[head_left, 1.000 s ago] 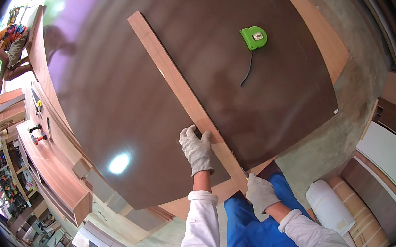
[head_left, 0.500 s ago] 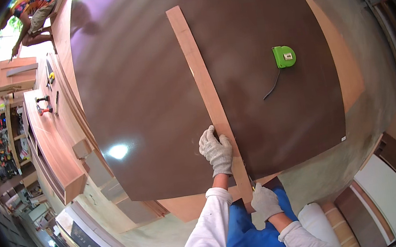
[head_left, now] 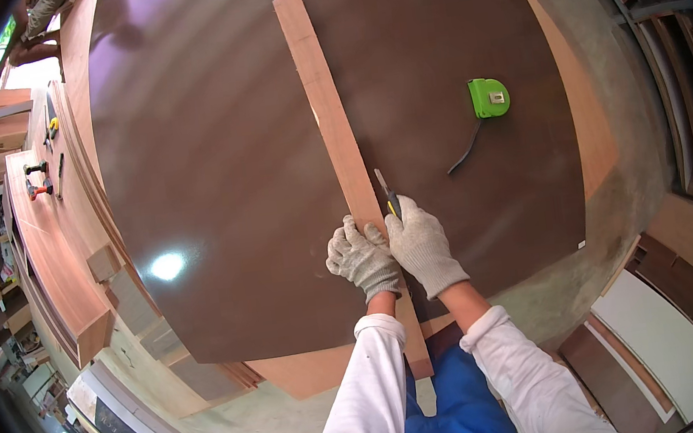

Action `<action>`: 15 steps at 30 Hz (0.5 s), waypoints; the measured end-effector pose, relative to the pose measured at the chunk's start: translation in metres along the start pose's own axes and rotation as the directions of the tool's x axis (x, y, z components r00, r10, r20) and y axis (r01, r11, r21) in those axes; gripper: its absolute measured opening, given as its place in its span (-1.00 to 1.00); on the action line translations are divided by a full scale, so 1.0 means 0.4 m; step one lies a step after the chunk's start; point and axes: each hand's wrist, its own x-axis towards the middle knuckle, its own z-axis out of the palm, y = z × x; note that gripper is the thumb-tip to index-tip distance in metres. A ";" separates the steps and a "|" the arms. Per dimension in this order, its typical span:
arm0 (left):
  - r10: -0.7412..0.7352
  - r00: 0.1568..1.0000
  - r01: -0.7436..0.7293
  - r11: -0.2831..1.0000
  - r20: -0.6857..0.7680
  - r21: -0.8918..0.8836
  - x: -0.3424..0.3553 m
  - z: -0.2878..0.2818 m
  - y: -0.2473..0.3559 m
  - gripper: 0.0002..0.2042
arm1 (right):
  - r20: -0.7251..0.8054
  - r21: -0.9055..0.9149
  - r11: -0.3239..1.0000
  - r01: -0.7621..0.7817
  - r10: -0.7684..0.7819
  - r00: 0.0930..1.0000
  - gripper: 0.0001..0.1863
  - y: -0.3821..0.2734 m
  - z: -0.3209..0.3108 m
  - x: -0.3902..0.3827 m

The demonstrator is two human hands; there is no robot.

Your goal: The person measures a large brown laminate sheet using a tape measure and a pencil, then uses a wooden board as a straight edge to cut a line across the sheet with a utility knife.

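Observation:
A long, flat wooden strip (head_left: 322,95) lies lengthwise across a large dark brown sheet (head_left: 230,170), its near end sticking out past the sheet's edge. My gloved left hand (head_left: 361,253) bears down on the strip with bent fingers, some over its left edge, thumb on top. Close against the strip's right side, my gloved right hand (head_left: 422,240) is closed around a utility knife (head_left: 390,197) with a dark and yellow handle. The knife points away from me; its metal front end shows beyond my fingers. Whether the blade touches the sheet, I cannot tell.
A green tape measure (head_left: 489,98) with a dark strap rests on the sheet, right of the strip. Cordless drills (head_left: 37,181) lie on wooden boards at the left. Another person (head_left: 39,33) is at the far left. White and brown panels (head_left: 661,334) lean at the lower right.
My right hand has moved forward from the strip's near end to beside my left hand, bringing the knife into clear view. My left hand stays on the strip. The view has shifted slightly.

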 end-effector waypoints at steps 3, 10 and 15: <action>0.011 0.999 -0.011 1.000 -0.031 0.012 0.005 0.007 -0.021 -0.55 | 0.037 -0.126 0.992 0.002 0.003 0.999 -0.55 -0.024 0.023 0.030; 0.015 0.999 -0.016 1.000 -0.035 -0.027 0.005 0.006 -0.027 -0.52 | 0.044 -0.188 0.980 -0.059 0.069 0.997 -0.54 -0.030 0.061 0.045; 0.026 0.998 -0.028 0.999 -0.051 -0.030 0.009 -0.001 -0.034 -0.53 | 0.045 -0.195 0.979 -0.055 0.066 0.997 -0.54 -0.046 0.067 0.040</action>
